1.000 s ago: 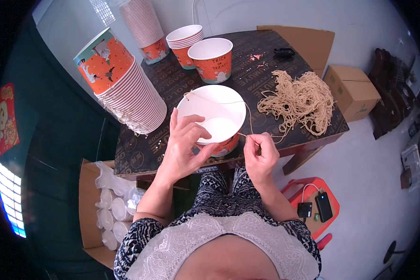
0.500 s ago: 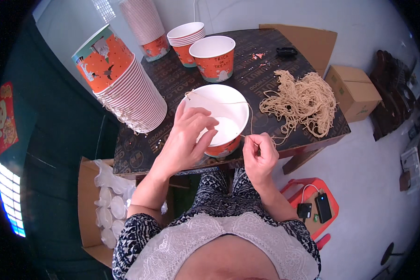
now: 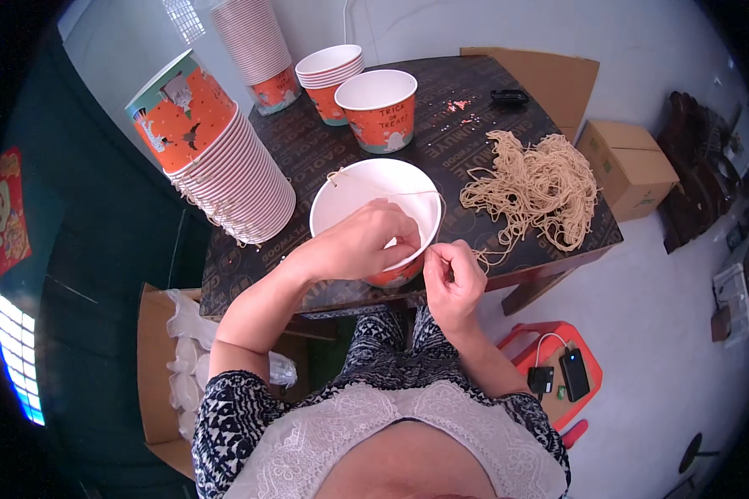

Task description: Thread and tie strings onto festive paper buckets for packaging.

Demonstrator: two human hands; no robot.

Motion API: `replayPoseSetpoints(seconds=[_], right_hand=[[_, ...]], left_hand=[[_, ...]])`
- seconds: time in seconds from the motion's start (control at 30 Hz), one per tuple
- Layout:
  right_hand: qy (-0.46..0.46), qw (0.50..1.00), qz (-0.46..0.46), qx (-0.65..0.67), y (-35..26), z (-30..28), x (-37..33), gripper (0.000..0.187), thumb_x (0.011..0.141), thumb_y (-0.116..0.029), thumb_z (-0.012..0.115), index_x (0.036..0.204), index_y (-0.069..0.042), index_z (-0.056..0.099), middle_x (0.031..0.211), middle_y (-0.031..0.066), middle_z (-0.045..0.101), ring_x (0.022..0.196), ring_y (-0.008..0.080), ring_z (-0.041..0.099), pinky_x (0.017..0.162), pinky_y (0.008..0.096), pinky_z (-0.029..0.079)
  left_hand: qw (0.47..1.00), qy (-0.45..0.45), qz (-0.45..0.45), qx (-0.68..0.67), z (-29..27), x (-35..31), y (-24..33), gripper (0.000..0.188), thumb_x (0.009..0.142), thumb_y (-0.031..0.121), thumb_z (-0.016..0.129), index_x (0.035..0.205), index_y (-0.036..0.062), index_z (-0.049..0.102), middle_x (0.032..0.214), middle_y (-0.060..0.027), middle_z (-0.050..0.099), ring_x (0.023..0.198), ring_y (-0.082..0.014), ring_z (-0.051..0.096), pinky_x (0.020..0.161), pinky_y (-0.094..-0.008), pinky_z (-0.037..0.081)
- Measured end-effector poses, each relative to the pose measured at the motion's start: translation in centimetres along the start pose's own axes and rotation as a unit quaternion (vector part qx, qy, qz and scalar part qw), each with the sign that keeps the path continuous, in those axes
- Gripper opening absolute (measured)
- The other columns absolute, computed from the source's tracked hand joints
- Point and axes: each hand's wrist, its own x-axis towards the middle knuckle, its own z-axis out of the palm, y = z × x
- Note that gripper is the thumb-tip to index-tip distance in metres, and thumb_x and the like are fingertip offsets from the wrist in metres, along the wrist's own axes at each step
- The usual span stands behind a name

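In front of me on the table stands a paper bucket [image 3: 349,195], white inside and orange outside. A beige cord [image 3: 404,194] is fixed at a hole in its far left rim and crosses the mouth to the right side. My left hand [image 3: 370,237] reaches over the near rim into the bucket, fingers curled with the fingertips by the right inner wall; whether they grip the cord there is hidden. Just outside the same wall, my right hand [image 3: 456,283] pinches the cord between thumb and forefinger.
A heap of beige cord [image 3: 541,187] lies at the table's right. Tall leaning bucket stacks [image 3: 233,179] rise at left, with one bucket [image 3: 376,104] and a short stack [image 3: 330,75] behind. A carton [image 3: 162,358] of wrapped items and a red stool [image 3: 578,358] flank me.
My left hand has gone from above the bucket's left side down into it, toward the right wall. My right hand stays pinched by the rim, shifted slightly left.
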Motion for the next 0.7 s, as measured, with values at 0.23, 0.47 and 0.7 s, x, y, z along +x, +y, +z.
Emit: replayPoseSetpoints(seconds=[0.23,0.47,0.7], right_hand=[[-0.037,0.998,0.056,0.022,-0.6,-0.9,0.5,0.01,0.084,0.005,0.069,0.091,0.002,0.063,0.073,0.0041,0.052,0.056,0.0088,0.047,0.049,0.0245,0.037],[-0.09,0.995,0.006,-0.048,-0.2,-2.5,1.5,0.01,0.083,0.002,0.069,0.091,-0.002,0.065,0.08,0.0101,0.059,0.058,0.0231,0.059,0.052,0.033,0.046],[-0.116,0.993,0.006,-0.026,-0.4,-2.5,1.4,0.009,0.084,0.002,0.069,0.091,-0.002,0.065,0.08,0.0112,0.06,0.061,0.0258,0.061,0.053,0.0342,0.046]], left_hand=[[0.993,0.007,-0.088,-0.074,-0.4,-0.4,0.4,0.009,0.084,0.007,0.061,0.087,-0.0007,0.062,0.083,-0.0144,0.066,0.08,-0.0277,0.064,0.074,-0.0375,0.049],[0.979,0.071,-0.131,-0.14,-0.1,-0.7,0.9,0.01,0.09,0.008,0.061,0.086,-0.0015,0.062,0.08,-0.0017,0.062,0.078,-0.0072,0.055,0.068,-0.0258,0.045],[0.942,0.136,-0.17,-0.257,0.7,0.2,1.4,0.016,0.087,0.009,0.065,0.076,-0.0022,0.065,0.068,-0.0017,0.064,0.059,-0.0071,0.052,0.055,-0.0245,0.043]])
